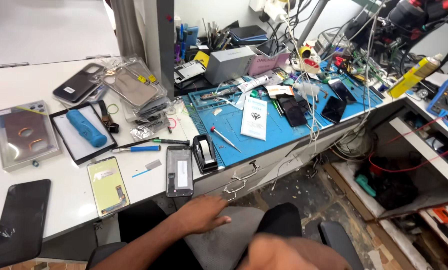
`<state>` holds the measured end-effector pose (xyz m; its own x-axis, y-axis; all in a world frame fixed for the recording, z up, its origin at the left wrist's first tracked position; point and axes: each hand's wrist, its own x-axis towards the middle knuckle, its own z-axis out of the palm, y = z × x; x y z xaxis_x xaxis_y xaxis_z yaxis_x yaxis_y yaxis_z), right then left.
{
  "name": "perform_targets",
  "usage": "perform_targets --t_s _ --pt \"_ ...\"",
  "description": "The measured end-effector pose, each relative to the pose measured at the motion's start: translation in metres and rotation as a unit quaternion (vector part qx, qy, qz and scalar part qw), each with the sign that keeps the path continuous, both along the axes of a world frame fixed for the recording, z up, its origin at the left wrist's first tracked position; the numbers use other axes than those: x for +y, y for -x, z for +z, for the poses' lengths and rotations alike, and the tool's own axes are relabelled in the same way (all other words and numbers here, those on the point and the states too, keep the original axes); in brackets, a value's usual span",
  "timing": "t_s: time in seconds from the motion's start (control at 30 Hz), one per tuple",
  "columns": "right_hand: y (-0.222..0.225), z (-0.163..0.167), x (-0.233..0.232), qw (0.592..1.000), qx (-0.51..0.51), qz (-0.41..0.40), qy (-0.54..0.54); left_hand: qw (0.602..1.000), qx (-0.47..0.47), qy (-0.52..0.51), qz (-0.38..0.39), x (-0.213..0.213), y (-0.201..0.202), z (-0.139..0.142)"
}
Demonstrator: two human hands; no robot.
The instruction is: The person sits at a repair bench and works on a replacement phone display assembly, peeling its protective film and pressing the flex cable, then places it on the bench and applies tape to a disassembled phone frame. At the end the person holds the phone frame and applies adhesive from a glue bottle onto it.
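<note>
Fingers (219, 216) of left hand (201, 214) rest empty near phone frame (179, 177).

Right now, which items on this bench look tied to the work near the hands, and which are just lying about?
Nearest the hands, likely in use:
- left hand, resting on the lap
- right hand, blurred, holding nothing
- phone frame
- yellow-backed screen panel
- blue-handled tool

Lying about:
- blue roller
- tape dispenser
- bagged phone cases
- red-tipped screwdriver on the blue mat

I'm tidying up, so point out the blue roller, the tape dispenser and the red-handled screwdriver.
Blue roller (86, 128): head view, middle of its ribbed body.
Tape dispenser (204, 152): head view, top of the black housing.
Screwdriver (225, 139): head view, middle of its shaft.
</note>
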<state>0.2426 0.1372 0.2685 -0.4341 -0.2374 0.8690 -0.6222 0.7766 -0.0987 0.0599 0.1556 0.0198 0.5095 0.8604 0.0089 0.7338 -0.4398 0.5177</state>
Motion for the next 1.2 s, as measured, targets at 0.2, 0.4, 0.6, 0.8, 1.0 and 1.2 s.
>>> perform_targets --t_s 0.2,0.4,0.6,0.8,1.0,1.2 --pt "0.083 -0.078 0.142 0.861 -0.346 -0.362 -0.090 0.999 -0.019 0.044 -0.006 -0.005 -0.004 0.007" --pt "0.048 -0.081 0.330 0.725 -0.335 -0.599 0.059 0.996 -0.087 0.012 0.005 -0.016 0.016 -0.021" --pt "0.058 -0.080 0.367 0.716 -0.368 -0.585 -0.101 0.999 0.035 0.021 0.033 -0.015 0.027 -0.074" --pt "0.091 -0.084 0.369 0.641 -0.454 -0.590 -0.187 0.993 0.006 0.055 0.107 -0.052 0.042 -0.111" --pt "0.095 -0.085 0.372 0.613 -0.441 -0.613 -0.233 0.977 -0.078 -0.044 0.196 -0.066 0.050 -0.111" --pt "0.076 -0.063 0.380 0.738 -0.259 -0.617 -0.089 0.983 -0.069 0.117 0.123 -0.057 0.065 -0.061"
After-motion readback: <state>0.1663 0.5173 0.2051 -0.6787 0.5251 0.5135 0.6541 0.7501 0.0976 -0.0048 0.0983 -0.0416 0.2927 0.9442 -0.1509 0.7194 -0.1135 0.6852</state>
